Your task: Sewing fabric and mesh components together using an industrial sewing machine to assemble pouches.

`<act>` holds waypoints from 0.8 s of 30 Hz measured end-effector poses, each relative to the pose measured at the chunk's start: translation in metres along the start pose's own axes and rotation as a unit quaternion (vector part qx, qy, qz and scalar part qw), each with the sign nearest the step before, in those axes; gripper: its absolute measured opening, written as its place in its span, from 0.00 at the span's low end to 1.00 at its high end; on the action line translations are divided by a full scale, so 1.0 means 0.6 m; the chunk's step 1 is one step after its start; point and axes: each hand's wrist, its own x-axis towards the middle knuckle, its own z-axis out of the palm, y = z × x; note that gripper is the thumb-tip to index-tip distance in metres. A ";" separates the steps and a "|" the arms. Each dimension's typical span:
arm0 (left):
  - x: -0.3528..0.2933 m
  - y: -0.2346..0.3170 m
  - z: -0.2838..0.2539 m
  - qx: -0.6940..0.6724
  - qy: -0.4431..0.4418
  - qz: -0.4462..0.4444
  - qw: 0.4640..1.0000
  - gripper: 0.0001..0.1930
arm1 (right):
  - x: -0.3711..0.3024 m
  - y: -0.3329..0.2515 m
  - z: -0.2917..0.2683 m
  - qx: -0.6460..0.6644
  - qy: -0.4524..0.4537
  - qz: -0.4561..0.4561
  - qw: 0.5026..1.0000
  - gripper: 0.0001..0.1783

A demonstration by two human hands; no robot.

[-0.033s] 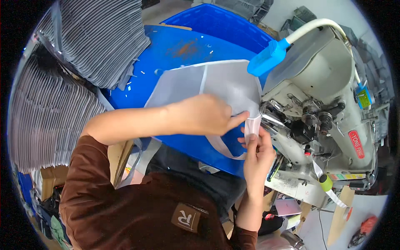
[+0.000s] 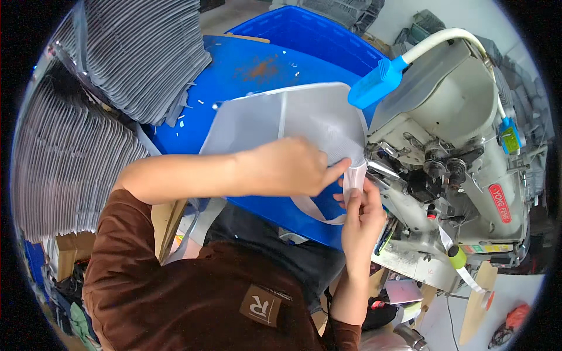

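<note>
A flat light-grey fabric panel [image 2: 319, 114] with white edging and a white seam lies on the blue tabletop, its right corner at the sewing machine [image 2: 421, 158]. A pale strap [image 2: 353, 178] hangs from that corner and loops back beneath my left wrist. My left hand [image 2: 293, 167] lies across the panel's near edge, fingers curled on it, with the index finger stretched onto the strap's upper end; its thumb is hidden. My right hand [image 2: 364, 213] pinches the strap between thumb and fingers just below that fingertip. The machine's needle area is hard to make out.
Tall stacks of grey fabric pieces [image 2: 134, 58] stand on the left. Behind the blue table [image 2: 234, 64] sits a blue bin [image 2: 316, 32]. A blue lamp head [image 2: 374, 82] on a white gooseneck hangs over the panel. White tape [image 2: 465, 275] runs off the machine's near side.
The panel has turned slightly, its left part shifting left and nearer me. My left hand has come a little nearer. My right hand keeps its pinch on the strap.
</note>
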 end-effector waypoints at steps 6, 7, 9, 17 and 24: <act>0.061 0.083 -0.043 -0.067 -0.064 -0.081 0.992 0.22 | 0.001 -0.010 -0.004 -0.097 -0.003 -0.026 0.995 0.14; 0.073 0.093 -0.037 -0.117 -0.032 -0.111 0.986 0.20 | 0.002 -0.005 -0.004 -0.097 0.011 -0.057 0.994 0.14; 0.094 0.113 -0.028 -0.162 -0.004 -0.142 0.976 0.17 | 0.001 0.006 -0.004 -0.141 0.020 -0.091 0.986 0.15; 0.129 0.116 -0.017 -0.248 -0.006 -0.259 0.934 0.17 | -0.006 0.026 0.008 -0.024 0.042 -0.127 0.991 0.14; -0.049 0.257 -0.013 -0.479 0.173 -0.180 0.841 0.32 | -0.012 0.029 0.012 0.094 0.000 0.008 0.996 0.16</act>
